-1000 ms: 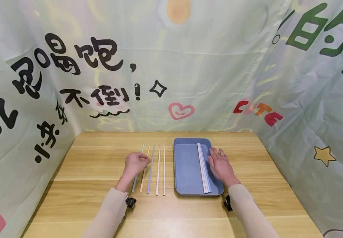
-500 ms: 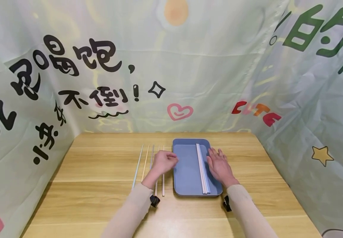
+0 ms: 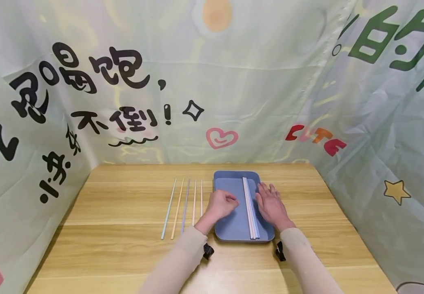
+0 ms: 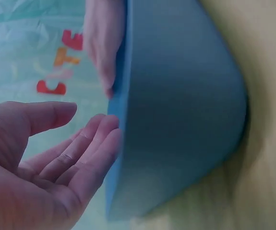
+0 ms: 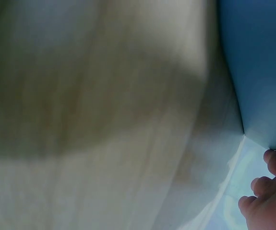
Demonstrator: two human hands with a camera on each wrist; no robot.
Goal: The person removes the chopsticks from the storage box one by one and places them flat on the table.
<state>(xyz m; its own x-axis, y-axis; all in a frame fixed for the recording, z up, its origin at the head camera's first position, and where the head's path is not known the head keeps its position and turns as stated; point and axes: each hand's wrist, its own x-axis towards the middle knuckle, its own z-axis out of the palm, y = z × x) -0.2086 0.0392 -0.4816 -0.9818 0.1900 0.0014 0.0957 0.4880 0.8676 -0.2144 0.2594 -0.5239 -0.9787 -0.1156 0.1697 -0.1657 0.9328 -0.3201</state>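
Note:
A blue-grey tray [image 3: 230, 230] holds a bundle of pale chopsticks [image 3: 249, 208] lying lengthwise along its right half. Over the tray's left half hovers my left hand [image 3: 222, 204]; in the left wrist view its thumb stands apart from the relaxed fingers [image 4: 97, 163], with nothing between them. My right hand [image 3: 271, 204] lies flat-fingered along the tray's right rim. Left of the tray, single chopsticks lie side by side on the table: light blue [image 3: 169, 209], yellow [image 3: 177, 209], purplish blue [image 3: 185, 206] and two pinkish ones, partly behind my left forearm.
The wooden table [image 3: 123, 212] extends on both sides of the tray and in front of it. Printed cloth [image 3: 263, 102] encloses the table at the back and sides. A black wrist camera [image 3: 208, 251] sits at my left cuff.
My left hand has moved right, from above the loose chopsticks to over the tray. The right hand stays at the tray's rim, and the chopsticks lie as before.

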